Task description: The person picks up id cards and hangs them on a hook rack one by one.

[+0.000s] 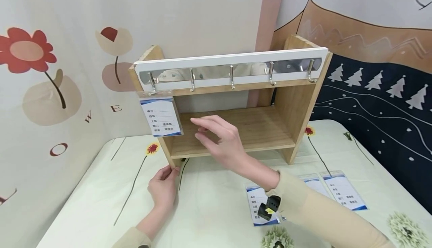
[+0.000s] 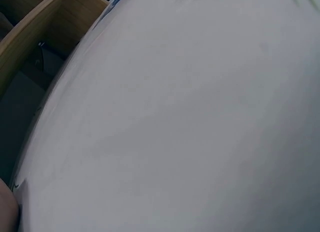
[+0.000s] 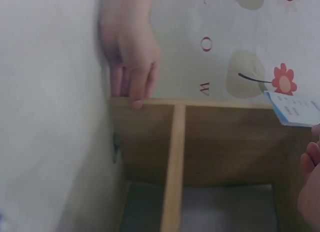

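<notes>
A small wooden shelf (image 1: 290,109) stands on the table, with a white hook rail (image 1: 202,61) across its upper front. From the leftmost hook (image 1: 152,83) hangs a name badge (image 1: 162,117) in a clear sleeve. My left hand (image 1: 163,188) pinches the bottom front of the shelf's left side panel; the right wrist view shows the thumb over the panel's edge and the other fingers outside it. Just right of the hanging badge, my right hand (image 1: 224,143) is in front of the shelf opening, fingers loosely extended and holding nothing.
Several more badges lie on the flower-printed tablecloth (image 1: 209,210): one badge (image 1: 254,206) partly under my right forearm, another badge (image 1: 344,190) to the right. Other hooks (image 1: 231,77) line the rail. Printed curtains (image 1: 202,12) close in behind the shelf.
</notes>
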Demonstrator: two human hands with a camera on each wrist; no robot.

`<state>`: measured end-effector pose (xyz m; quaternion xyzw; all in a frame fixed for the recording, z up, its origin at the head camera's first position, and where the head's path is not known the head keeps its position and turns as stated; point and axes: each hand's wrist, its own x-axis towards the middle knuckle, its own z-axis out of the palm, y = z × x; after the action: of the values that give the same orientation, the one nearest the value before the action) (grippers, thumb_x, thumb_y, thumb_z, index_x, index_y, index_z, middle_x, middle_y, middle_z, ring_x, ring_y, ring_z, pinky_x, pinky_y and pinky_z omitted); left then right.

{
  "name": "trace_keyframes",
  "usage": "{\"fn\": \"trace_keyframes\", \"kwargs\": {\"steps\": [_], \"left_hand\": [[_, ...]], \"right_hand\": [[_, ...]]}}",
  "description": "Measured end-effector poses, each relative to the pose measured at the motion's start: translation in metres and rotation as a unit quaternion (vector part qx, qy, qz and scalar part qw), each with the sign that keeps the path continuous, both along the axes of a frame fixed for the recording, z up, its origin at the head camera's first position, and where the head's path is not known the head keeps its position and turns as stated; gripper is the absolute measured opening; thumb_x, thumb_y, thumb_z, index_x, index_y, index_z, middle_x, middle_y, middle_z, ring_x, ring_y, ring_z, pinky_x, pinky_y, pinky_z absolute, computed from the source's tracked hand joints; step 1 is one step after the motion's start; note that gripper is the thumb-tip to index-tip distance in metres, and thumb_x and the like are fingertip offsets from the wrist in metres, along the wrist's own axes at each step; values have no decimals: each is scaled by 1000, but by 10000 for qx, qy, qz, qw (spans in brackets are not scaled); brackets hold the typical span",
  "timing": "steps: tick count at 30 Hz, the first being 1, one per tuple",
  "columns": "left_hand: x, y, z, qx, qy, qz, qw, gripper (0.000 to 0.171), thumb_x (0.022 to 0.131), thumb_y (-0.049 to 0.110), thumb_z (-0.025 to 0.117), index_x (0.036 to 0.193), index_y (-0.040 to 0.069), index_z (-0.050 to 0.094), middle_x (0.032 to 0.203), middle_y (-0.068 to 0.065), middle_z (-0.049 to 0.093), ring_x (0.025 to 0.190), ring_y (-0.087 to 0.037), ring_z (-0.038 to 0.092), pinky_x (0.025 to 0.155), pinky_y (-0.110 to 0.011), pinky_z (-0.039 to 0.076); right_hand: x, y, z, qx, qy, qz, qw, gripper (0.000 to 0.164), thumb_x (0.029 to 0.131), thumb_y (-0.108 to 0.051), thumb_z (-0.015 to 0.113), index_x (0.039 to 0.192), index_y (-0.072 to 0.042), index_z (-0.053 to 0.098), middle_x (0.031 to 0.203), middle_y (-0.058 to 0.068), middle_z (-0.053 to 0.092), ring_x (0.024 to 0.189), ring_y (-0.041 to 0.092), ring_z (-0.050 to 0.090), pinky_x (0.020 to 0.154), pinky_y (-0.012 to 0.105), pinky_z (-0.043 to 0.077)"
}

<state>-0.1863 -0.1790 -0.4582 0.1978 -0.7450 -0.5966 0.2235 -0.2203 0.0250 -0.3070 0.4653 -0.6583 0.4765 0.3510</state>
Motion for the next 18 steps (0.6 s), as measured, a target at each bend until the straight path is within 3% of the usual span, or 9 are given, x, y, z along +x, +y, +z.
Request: {"fn": "trace_keyframes", "kwargs": {"steps": [11, 18], "left_hand": [[-1, -1, -2, -116, -26, -22, 9999, 31, 96, 14, 73, 122, -2, 72, 118, -23, 72, 101, -25, 72, 72, -7, 50], [-2, -1, -3, -147, 14, 25, 9999, 29, 94, 12, 74, 120, -2, 73, 114, -22, 73, 83, 4, 66, 71, -7, 50]], "right_hand": [[7, 46, -41, 734, -489, 2, 9961, 43, 83, 9, 78, 125, 3, 68, 111, 12, 72, 90, 28, 68, 79, 35, 61], [16, 76, -65, 1017, -685, -209, 9922, 49, 82, 10, 78, 129, 2, 66, 110, 12, 72, 90, 19, 65, 74, 35, 59]]}}
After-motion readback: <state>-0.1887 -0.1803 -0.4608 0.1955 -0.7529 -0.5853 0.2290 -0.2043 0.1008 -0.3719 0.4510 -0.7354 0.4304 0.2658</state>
